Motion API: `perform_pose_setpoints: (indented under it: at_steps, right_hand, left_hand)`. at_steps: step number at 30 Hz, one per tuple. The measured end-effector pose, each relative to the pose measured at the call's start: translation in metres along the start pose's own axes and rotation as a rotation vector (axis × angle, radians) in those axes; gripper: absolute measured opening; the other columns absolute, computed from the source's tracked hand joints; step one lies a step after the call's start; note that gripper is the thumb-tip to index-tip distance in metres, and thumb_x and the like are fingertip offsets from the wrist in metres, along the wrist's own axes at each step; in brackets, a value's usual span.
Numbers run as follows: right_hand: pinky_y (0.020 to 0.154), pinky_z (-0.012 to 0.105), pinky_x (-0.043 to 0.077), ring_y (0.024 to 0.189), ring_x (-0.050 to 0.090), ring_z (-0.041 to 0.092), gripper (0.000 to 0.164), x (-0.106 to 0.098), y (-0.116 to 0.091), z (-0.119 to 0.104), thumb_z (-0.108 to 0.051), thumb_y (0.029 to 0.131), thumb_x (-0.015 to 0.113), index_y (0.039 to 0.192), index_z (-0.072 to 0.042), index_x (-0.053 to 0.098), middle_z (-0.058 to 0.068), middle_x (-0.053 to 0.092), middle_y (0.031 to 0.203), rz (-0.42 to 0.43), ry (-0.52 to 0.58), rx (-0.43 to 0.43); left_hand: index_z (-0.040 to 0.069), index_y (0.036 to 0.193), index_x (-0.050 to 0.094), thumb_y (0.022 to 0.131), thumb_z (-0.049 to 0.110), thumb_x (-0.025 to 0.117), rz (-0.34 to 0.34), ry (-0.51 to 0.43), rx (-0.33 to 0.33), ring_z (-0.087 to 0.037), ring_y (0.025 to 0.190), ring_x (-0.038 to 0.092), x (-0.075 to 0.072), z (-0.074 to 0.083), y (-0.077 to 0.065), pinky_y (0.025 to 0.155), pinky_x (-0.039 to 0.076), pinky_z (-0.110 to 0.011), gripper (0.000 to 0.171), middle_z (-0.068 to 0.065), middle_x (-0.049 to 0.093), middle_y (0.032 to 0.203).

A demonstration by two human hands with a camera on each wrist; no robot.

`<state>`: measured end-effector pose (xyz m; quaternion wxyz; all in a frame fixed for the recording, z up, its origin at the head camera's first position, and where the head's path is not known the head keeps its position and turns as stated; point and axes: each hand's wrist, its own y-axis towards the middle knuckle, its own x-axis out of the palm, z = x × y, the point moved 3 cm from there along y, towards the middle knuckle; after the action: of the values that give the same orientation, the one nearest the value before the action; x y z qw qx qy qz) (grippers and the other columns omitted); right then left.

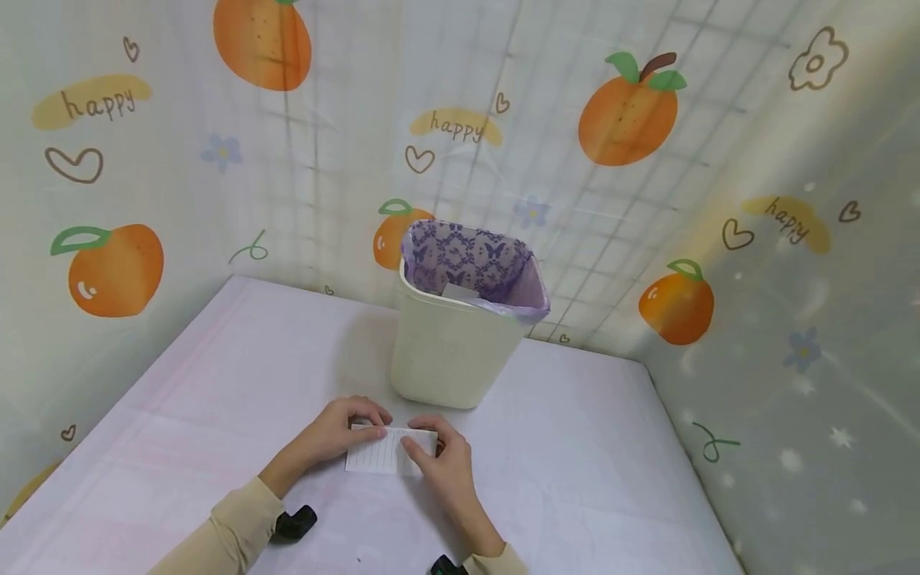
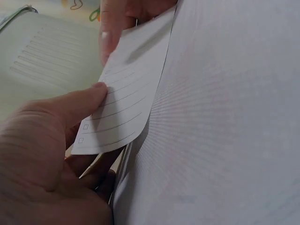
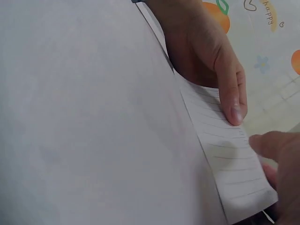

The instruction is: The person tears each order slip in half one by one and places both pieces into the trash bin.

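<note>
A small sheet of lined paper (image 1: 381, 457) with little checkboxes along one edge lies low over the table, in front of a bin. My left hand (image 1: 341, 427) pinches its far left part, thumb on top and fingers underneath. At the far right part, my right hand (image 1: 447, 461) holds the sheet the same way, thumb over it. In the left wrist view the paper (image 2: 124, 93) bends slightly near my left thumb (image 2: 89, 98). The right wrist view shows both thumbs along one long edge of the paper (image 3: 225, 150); the right fingers are mostly hidden.
Just beyond the hands stands a cream waste bin (image 1: 453, 351), lined with a purple patterned bag (image 1: 467, 255). A white piece of paper (image 1: 460, 292) shows inside it. The pale table (image 1: 589, 471) is bordered by curtains (image 1: 345, 104) printed with oranges.
</note>
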<state>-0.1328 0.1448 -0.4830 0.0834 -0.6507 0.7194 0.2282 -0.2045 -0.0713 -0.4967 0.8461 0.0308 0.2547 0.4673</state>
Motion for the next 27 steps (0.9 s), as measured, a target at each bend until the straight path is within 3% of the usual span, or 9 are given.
perform_pose_setpoints:
  at_steps: [3,8,10,17,27]
  right_hand:
    - [0.076,0.020,0.050,0.094,0.066,0.009,0.018,0.0000,0.0004,-0.0014,-0.020,0.088,0.086,0.104,-0.024,0.079,-0.010,0.077,0.105,-0.003,-0.032,-0.019]
    - [0.057,0.018,0.037,0.065,0.050,0.005,0.011,0.0003,0.0007,-0.0043,-0.019,0.088,0.086,0.096,-0.023,0.080,-0.008,0.076,0.092,-0.002,-0.105,-0.061]
    - [0.055,0.018,0.036,0.059,0.045,0.003,0.009,0.0012,0.0007,-0.0047,-0.018,0.087,0.086,0.094,-0.021,0.080,-0.006,0.075,0.089,-0.011,-0.129,-0.070]
    - [0.081,0.022,0.052,0.088,0.067,0.005,0.010,0.0043,-0.0004,-0.0028,-0.016,0.086,0.087,0.092,-0.020,0.080,-0.006,0.079,0.093,-0.044,-0.134,-0.049]
    - [0.084,0.023,0.052,0.088,0.068,0.004,0.007,0.0027,-0.0023,-0.0009,-0.021,0.088,0.086,0.093,-0.021,0.080,-0.008,0.078,0.091,-0.078,-0.127,-0.064]
  left_hand:
    - [0.016,0.093,0.080,0.096,0.029,0.080,-0.001,0.006,-0.006,-0.020,0.115,0.069,-0.0002,0.0007,-0.0009,0.101,0.054,-0.033,0.013,0.000,0.077,0.117]
    - [0.019,0.094,0.080,0.096,0.026,0.079,0.012,0.017,-0.020,-0.020,0.116,0.068,-0.0011,0.0020,-0.0026,0.104,0.052,-0.035,0.008,0.002,0.077,0.118]
    - [0.021,0.094,0.080,0.096,0.024,0.079,0.017,0.022,-0.020,-0.020,0.116,0.068,-0.0011,0.0028,-0.0031,0.105,0.051,-0.035,0.003,0.003,0.077,0.117]
    - [0.022,0.093,0.079,0.095,0.019,0.080,0.031,0.050,0.007,-0.019,0.114,0.067,0.0001,0.0056,-0.0032,0.103,0.052,-0.038,0.004,0.004,0.077,0.115]
    - [0.022,0.087,0.078,0.093,0.016,0.082,0.029,0.063,0.024,-0.019,0.115,0.066,0.0061,0.0095,-0.0022,0.104,0.048,-0.039,0.009,0.005,0.077,0.114]
